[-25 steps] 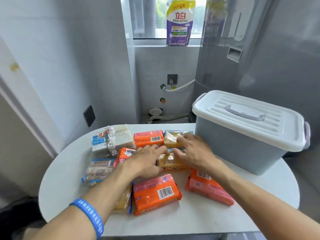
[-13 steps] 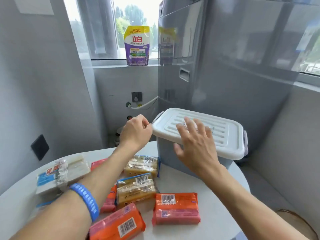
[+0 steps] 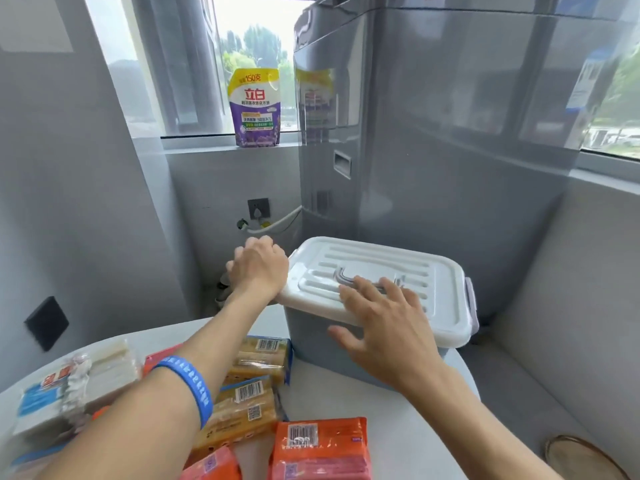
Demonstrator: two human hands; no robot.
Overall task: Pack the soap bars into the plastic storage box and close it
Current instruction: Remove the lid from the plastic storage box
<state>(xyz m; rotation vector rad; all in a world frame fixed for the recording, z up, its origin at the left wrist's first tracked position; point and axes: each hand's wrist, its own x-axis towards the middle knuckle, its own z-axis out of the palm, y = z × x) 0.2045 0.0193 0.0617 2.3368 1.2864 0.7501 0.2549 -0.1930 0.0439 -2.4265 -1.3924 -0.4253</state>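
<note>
A grey plastic storage box with a white lid stands shut at the table's far right. My left hand curls over the lid's left end, where a latch would be; the latch itself is hidden. My right hand lies flat, fingers spread, on the lid's near edge beside the grey handle. Wrapped soap bars lie on the round white table: yellow bars, orange packs, and white bars at the left.
A tall grey appliance rises right behind the box. A purple detergent pouch stands on the window sill. A wall socket and a hose are low on the far wall. A woven round object lies on the floor at the right.
Both hands left the soap bars and moved up and right to the box. The left hand now grips the lid's left end; the right hand has settled onto the lid.
</note>
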